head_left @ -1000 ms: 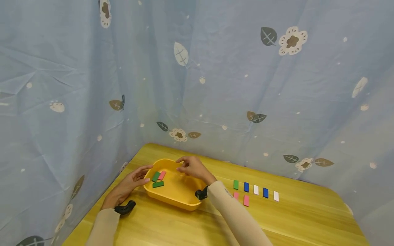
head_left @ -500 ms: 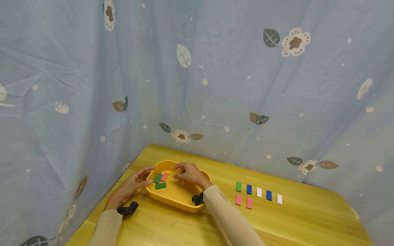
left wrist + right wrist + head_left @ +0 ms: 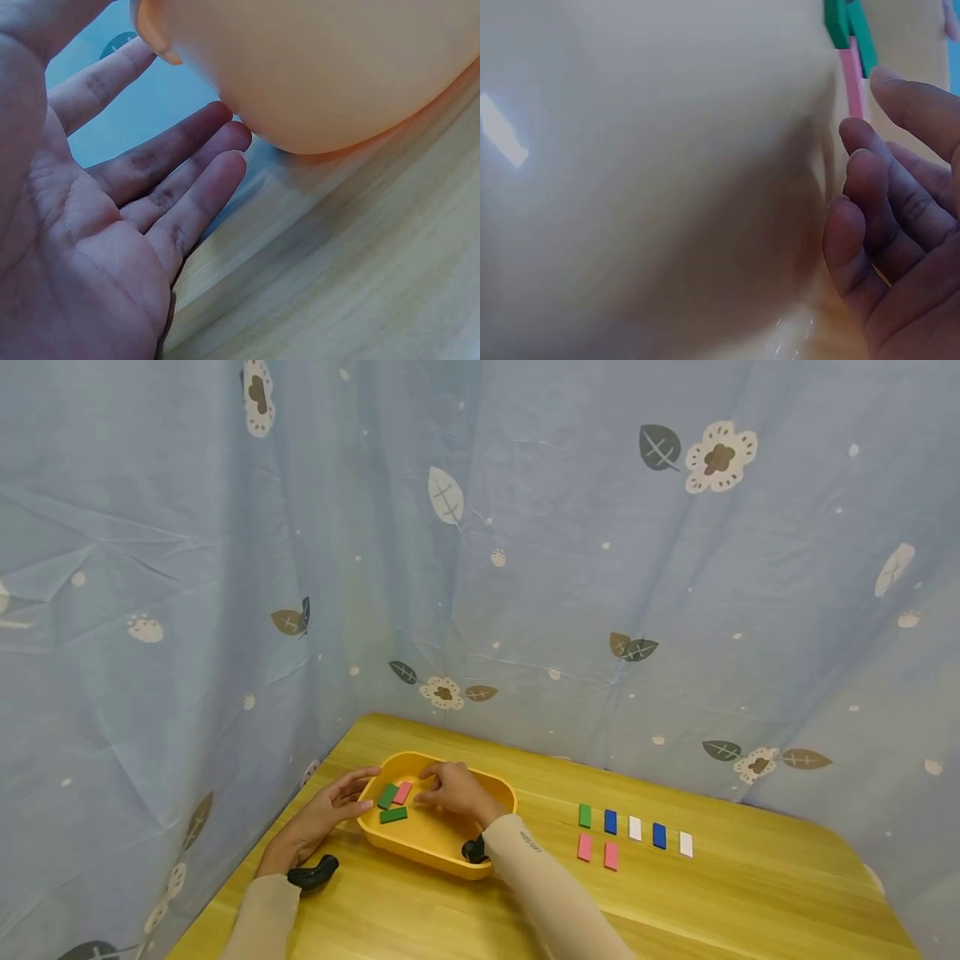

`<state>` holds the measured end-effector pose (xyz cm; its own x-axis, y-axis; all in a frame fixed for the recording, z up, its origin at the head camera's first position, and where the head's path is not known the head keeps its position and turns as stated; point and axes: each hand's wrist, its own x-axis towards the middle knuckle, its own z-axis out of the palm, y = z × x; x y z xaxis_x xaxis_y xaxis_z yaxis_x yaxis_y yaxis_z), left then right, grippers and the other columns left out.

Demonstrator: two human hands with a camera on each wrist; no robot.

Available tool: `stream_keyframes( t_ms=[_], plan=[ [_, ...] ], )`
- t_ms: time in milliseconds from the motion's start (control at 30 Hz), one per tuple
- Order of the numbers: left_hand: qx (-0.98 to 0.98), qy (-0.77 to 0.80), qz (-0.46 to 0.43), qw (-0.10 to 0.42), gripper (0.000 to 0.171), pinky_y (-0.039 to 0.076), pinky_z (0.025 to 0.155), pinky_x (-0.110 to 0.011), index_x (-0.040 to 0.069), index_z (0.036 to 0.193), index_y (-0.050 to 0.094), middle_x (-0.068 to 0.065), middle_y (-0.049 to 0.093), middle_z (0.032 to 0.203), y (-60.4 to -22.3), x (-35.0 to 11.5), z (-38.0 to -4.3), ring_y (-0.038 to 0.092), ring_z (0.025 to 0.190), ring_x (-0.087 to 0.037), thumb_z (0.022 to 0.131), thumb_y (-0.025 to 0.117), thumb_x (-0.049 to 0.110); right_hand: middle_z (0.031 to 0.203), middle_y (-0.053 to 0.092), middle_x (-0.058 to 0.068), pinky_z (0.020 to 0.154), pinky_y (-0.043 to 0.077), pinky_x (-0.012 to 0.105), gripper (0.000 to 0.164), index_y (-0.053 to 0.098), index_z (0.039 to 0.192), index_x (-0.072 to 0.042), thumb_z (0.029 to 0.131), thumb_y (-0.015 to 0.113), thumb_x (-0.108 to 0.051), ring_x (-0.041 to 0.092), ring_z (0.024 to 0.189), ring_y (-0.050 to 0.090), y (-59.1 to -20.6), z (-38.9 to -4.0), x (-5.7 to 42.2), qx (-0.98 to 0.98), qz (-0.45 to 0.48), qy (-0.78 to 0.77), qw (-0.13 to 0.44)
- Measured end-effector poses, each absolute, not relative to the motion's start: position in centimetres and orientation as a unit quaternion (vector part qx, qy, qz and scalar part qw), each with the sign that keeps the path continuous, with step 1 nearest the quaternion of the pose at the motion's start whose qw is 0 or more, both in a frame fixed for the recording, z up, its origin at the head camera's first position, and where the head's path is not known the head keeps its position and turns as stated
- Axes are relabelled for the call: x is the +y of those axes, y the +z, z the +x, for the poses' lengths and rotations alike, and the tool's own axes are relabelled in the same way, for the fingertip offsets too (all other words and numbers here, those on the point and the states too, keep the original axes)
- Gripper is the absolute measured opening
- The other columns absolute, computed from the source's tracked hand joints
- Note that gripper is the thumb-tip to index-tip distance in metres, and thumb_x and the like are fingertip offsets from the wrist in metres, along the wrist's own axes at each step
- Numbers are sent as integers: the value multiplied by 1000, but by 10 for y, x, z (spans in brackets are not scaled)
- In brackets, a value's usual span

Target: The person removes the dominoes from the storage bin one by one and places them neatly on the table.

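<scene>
A yellow plastic basin (image 3: 420, 853) stands on the wooden table with two green blocks (image 3: 393, 816) and a pink block (image 3: 402, 792) lying in its left end. My left hand (image 3: 318, 817) is at the basin's left side, fingers extended; in the left wrist view the fingertips come right up to the outer wall. Inside the basin, my right hand (image 3: 456, 791) hangs over the floor just right of the pink block. Its fingers are loosely bent with nothing between them, and the right wrist view has the fingertips close by the pink block (image 3: 852, 82).
Right of the basin on the table lies a row of flat blocks: a green block (image 3: 585, 815), two blue blocks (image 3: 611, 822) and two white blocks (image 3: 635, 828). Two pink blocks (image 3: 584, 847) lie in front of them. A patterned blue curtain (image 3: 540, 568) hangs behind and to the left.
My right hand has moved left and down inside the basin, closer to the pink block. My left hand stays by the basin's left side. The head view has shifted slightly.
</scene>
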<state>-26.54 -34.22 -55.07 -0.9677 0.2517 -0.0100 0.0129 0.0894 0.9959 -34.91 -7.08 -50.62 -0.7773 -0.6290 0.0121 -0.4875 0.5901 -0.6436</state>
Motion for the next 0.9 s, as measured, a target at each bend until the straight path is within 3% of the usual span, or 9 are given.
stream_keyframes(
  t_ms=[133,200,267,333,400,500,600,900],
  plan=[
    [734,668,88,89,59,44,109,-40,29,156,43,-10,42,156,-552,-343,-265,42,141,-32,103,66,22,67,63,-7,98,49,36,45,71,128,-7,91,82,-30,8,53,60,-508,-349,-75,893,-314,-305,107],
    [732,670,86,89,59,45,108,-39,29,156,43,-10,42,156,-552,-342,-265,42,141,-32,103,66,21,64,63,-6,108,44,42,46,71,128,-6,90,82,-31,8,51,60,-510,-349,-76,894,-316,-302,101],
    [733,669,90,87,59,45,107,-36,27,157,42,-11,41,157,-552,-342,-266,41,142,-33,103,66,21,61,62,-6,119,30,47,46,71,128,-7,91,81,-32,7,51,59,-512,-350,-78,895,-318,-298,95],
    [732,669,91,86,60,45,106,-34,26,157,42,-12,40,158,-551,-341,-266,40,142,-34,103,66,21,61,62,-5,110,42,45,45,72,127,-5,90,82,-30,8,51,58,-512,-350,-79,892,-321,-305,92],
    [732,670,94,83,60,45,105,-32,24,158,41,-14,39,159,-551,-341,-267,39,143,-35,103,66,20,63,62,-5,92,54,38,44,73,125,-5,89,83,-29,7,52,57,-511,-350,-81,890,-323,-309,95],
    [731,671,95,80,60,45,105,-31,23,157,42,-14,38,159,-551,-342,-267,38,143,-36,103,67,20,65,63,-4,60,53,26,41,75,121,-4,88,84,-26,8,52,57,-510,-348,-83,886,-324,-316,100],
    [731,671,95,79,59,45,105,-31,22,157,42,-14,39,158,-551,-341,-268,39,142,-36,102,67,20,63,62,-4,55,48,20,40,75,121,-4,88,84,-24,8,52,57,-510,-348,-85,889,-322,-311,101],
    [722,680,101,81,59,48,102,-29,21,157,42,-16,42,155,-550,-342,-265,43,140,-36,103,66,18,60,57,-6,55,45,19,41,76,119,-5,87,85,-29,6,53,50,-515,-351,-90,898,-328,-284,78]
  ],
)
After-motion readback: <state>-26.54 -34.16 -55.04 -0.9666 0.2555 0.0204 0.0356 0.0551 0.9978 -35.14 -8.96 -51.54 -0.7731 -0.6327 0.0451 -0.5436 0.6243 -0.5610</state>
